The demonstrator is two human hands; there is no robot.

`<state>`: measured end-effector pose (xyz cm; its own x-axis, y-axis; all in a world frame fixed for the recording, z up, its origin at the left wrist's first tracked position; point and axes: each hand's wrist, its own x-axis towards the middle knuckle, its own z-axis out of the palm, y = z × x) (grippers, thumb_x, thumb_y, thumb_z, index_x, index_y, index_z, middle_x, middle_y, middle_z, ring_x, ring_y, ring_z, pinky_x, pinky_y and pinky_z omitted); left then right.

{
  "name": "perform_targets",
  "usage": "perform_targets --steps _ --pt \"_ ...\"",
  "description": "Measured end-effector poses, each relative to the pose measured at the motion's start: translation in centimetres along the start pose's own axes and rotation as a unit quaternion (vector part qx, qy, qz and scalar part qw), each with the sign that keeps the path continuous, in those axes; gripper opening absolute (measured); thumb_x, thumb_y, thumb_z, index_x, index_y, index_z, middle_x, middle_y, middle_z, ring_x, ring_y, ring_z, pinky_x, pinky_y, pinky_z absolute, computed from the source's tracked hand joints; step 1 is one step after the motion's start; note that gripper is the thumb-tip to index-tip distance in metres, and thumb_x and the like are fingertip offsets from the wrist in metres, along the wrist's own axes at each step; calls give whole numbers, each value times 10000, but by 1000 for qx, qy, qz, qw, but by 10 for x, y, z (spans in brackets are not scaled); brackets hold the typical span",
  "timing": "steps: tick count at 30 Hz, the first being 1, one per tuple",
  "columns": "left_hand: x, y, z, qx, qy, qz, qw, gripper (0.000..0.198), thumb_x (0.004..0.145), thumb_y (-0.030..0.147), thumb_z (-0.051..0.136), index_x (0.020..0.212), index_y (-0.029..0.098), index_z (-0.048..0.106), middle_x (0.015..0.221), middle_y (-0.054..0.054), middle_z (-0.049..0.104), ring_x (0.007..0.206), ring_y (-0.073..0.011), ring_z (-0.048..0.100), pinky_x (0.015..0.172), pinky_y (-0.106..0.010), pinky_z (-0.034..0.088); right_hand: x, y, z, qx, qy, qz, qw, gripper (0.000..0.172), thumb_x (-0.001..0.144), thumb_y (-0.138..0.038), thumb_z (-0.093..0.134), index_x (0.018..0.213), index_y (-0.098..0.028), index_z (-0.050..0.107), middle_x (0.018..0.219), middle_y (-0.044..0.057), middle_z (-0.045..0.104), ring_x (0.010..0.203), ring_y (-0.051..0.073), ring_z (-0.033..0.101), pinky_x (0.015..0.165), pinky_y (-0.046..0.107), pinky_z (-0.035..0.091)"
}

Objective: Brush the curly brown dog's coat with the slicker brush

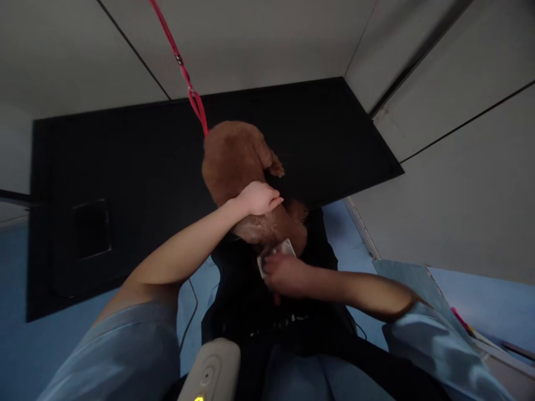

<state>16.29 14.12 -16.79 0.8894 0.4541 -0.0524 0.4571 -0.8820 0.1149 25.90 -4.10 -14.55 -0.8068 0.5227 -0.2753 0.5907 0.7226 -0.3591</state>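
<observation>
A brown curly-coated dog is on a black table, its rear toward me at the table's near edge. My left hand lies across the dog's hindquarters with its fingers curled in against the coat; the fingertips are partly hidden. Below it, my right hand is closed on what looks like a slicker brush with a pale rectangular head. The brush head touches or nearly touches the fur by a hind leg. Motion blurs the right fingers.
A red leash runs from the dog up past the top edge. Pale panelled walls stand behind the table and at right. A light-coloured device with a lit yellow spot is at the bottom. The floor is blue.
</observation>
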Motion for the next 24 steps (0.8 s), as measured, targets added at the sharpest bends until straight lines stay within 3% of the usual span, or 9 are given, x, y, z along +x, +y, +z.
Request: perform_targets --steps 2,6,10,14,15,18,19,22,24 --pt "-3 -2 1 4 3 -1 1000 444 930 412 368 703 182 673 729 -73 697 695 -212 643 595 -315 396 -2 -3 -1 27 -23 -40 999 194 879 -289 587 790 -157 697 836 68 681 877 222 598 811 345 471" --pt "-7 -5 1 6 25 -16 1000 457 927 427 360 697 178 667 719 -76 692 681 -213 639 580 -317 386 1 -6 -3 -12 79 18 997 202 861 -313 614 858 -136 713 1005 123 679 1074 272 555 972 418 404" --pt "-12 -7 1 -29 41 10 999 393 889 429 428 672 189 651 693 -54 676 670 -201 626 596 -314 395 4 -15 0 32 -71 -9 997 241 798 -382 685 710 -159 715 775 84 695 849 254 627 825 406 479" --pt "-14 -10 3 -50 74 -5 996 354 872 417 465 662 188 636 674 -46 664 670 -198 617 618 -315 400 10 -18 2 -24 58 33 997 224 853 -332 624 898 -133 717 1058 133 681 1105 291 560 948 426 431" --pt "-14 -11 3 -51 78 -5 996 348 871 412 471 660 187 633 673 -45 664 674 -199 617 623 -318 401 11 -19 3 -38 49 38 997 205 841 -316 635 886 -135 719 1055 136 683 1119 309 551 970 456 415" --pt "-15 -11 4 -61 72 10 995 326 859 405 497 649 191 623 675 -39 664 684 -201 619 636 -321 404 13 -24 6 -2 -74 4 997 154 821 -293 652 772 -163 719 871 93 714 942 284 622 868 442 479" --pt "-16 -12 4 -66 71 10 995 318 855 406 505 651 193 622 675 -37 664 685 -203 619 636 -321 405 14 -24 6 8 -69 -6 998 159 841 -286 629 791 -164 718 881 89 714 935 272 624 847 422 490" --pt "-17 -13 5 -79 81 -6 994 308 850 416 514 669 194 628 674 -41 662 685 -204 618 632 -318 406 17 -20 1 -33 66 24 997 216 898 -254 545 950 -120 706 1128 156 661 1138 292 546 953 445 436" --pt "-19 -15 5 -94 88 -1 992 307 856 413 509 677 193 627 679 -38 663 689 -195 618 651 -313 415 17 -19 -1 -43 32 24 998 184 871 -240 580 910 -122 716 1085 158 676 1112 305 561 951 468 433"
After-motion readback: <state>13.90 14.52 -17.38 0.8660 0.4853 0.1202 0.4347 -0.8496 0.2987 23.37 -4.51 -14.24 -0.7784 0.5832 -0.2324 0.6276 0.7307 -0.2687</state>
